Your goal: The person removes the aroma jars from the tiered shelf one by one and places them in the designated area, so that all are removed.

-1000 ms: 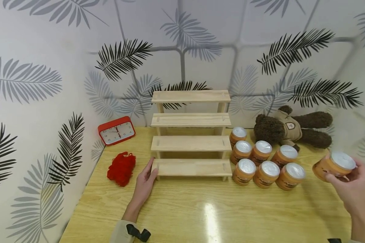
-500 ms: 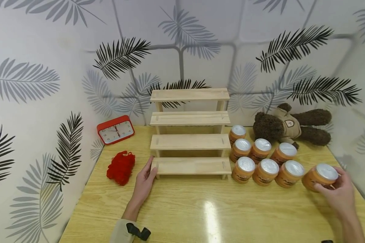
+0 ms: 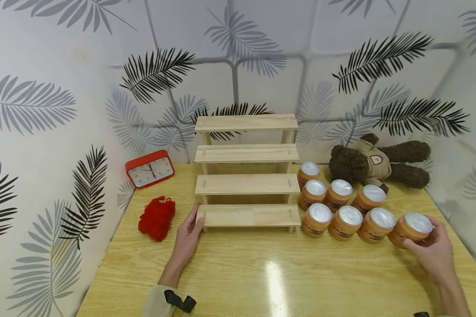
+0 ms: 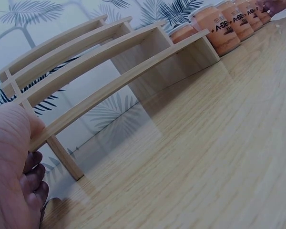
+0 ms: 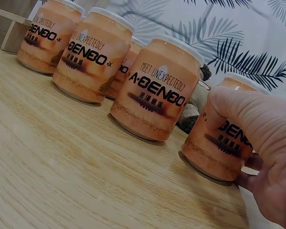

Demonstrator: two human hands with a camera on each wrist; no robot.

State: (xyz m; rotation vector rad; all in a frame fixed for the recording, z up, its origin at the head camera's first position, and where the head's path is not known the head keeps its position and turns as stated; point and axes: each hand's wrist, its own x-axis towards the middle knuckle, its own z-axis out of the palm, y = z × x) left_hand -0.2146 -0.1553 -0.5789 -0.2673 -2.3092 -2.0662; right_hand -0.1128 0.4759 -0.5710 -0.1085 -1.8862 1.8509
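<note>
My left hand (image 3: 187,235) grips the left end of the lowest board of a four-tier wooden display shelf (image 3: 247,215). In the left wrist view its thumb lies at the board and the fingers curl below. At the right, my right hand (image 3: 435,255) holds an orange can (image 3: 408,231) with a silvery top, thumb on the near side and fingers round the far side. That can stands upright at the right end of the front row, beside another orange can (image 3: 374,233). The right wrist view shows the held can (image 5: 212,152) at the table surface, a narrow gap from its neighbour.
Several more orange cans (image 3: 341,196) stand in rows right of the shelf. Behind them a brown teddy bear (image 3: 378,160) lies against the wall. A red clock (image 3: 150,169) and a bundle of red yarn (image 3: 157,219) are on the table (image 3: 222,273) at the left.
My right hand has brought the held can left and slightly down to the end of the front row. My left hand stays at the shelf.
</note>
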